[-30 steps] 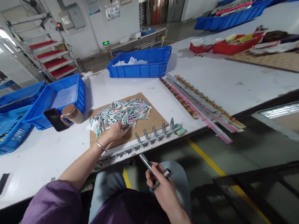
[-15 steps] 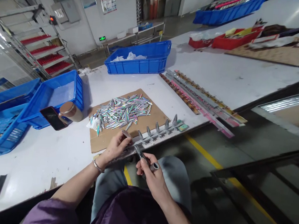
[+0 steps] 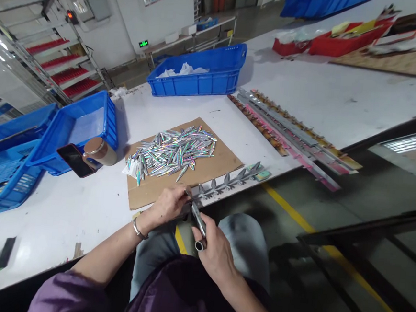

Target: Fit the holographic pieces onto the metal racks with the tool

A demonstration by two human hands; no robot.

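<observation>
place: factory workshop | signs: blue crates (image 3: 200, 76), long worktable (image 3: 305, 106), parts racks (image 3: 53, 64)

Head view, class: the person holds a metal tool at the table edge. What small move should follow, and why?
Probably press the small piece onto the rack. The left hand pinches it against the tip of the tool held by the right hand, beside the rack's filled pegs.

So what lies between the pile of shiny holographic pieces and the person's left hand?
In the head view, only bare brown cardboard lies between the pile of holographic pieces and the left hand, which rests at the cardboard's near edge.
</observation>
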